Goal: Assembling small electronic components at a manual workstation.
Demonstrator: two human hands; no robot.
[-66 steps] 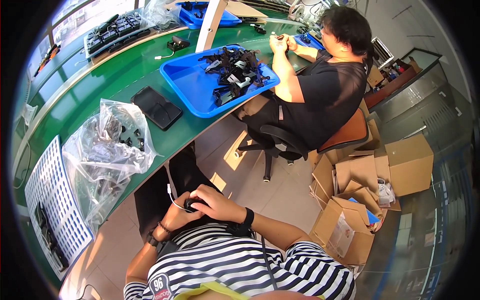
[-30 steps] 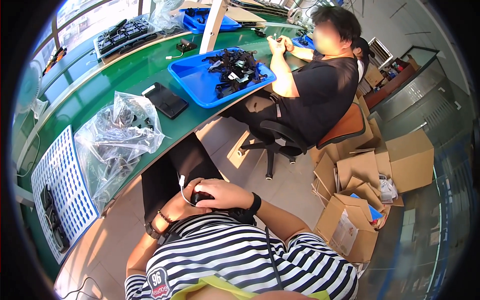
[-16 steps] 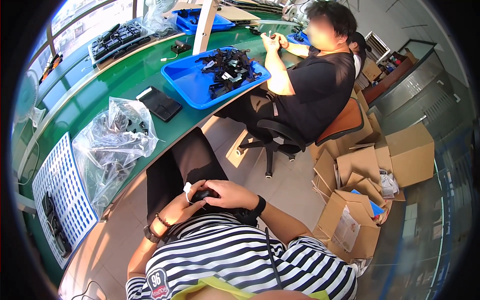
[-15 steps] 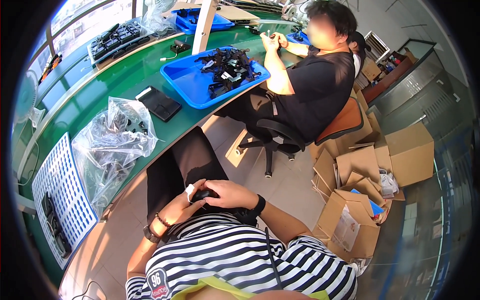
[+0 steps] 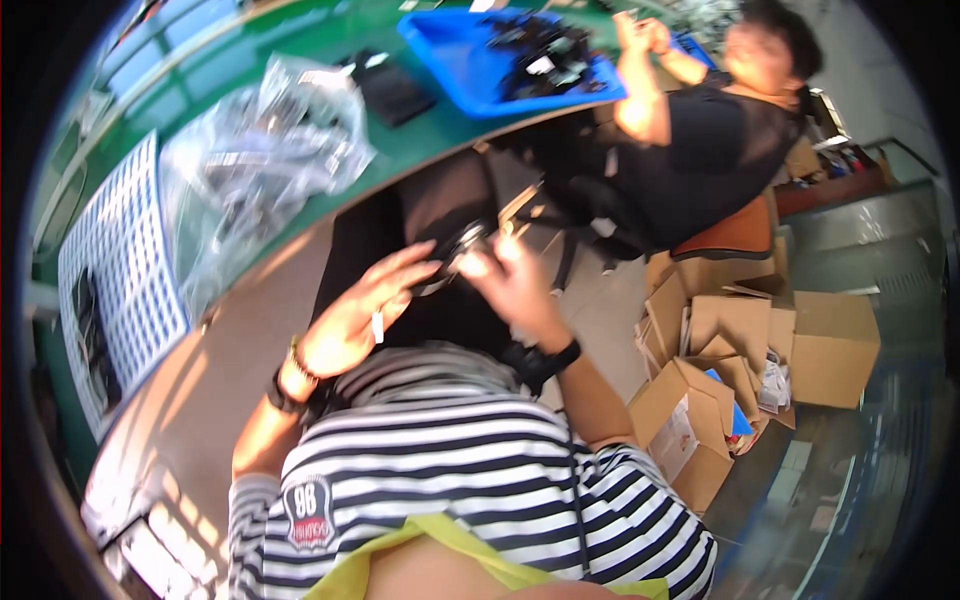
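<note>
Above my lap, my right hand (image 5: pixel 510 285) grips a small glossy black part (image 5: pixel 466 243) between thumb and fingers; motion blur hides its exact kind. Beside it, my left hand (image 5: pixel 365 310) is open, with its fingers stretched out toward the part. Whether those fingertips touch the part I cannot tell. A white wrap (image 5: pixel 377 327) is on a digit of the left hand.
A clear plastic bag (image 5: pixel 285 150) lies on the green table (image 5: pixel 400 150), beside a patterned white-and-blue sheet (image 5: pixel 130 270). Farther back are a black flat case (image 5: pixel 395 90) and a blue tray (image 5: pixel 450 60) of black parts. A seated co-worker (image 5: pixel 700 160) and cardboard boxes (image 5: pixel 690 420) are at right.
My hands have parted and moved forward, away from my belly. The left fingers have straightened off the black part, which stays in my right hand. The whole view has shifted.
</note>
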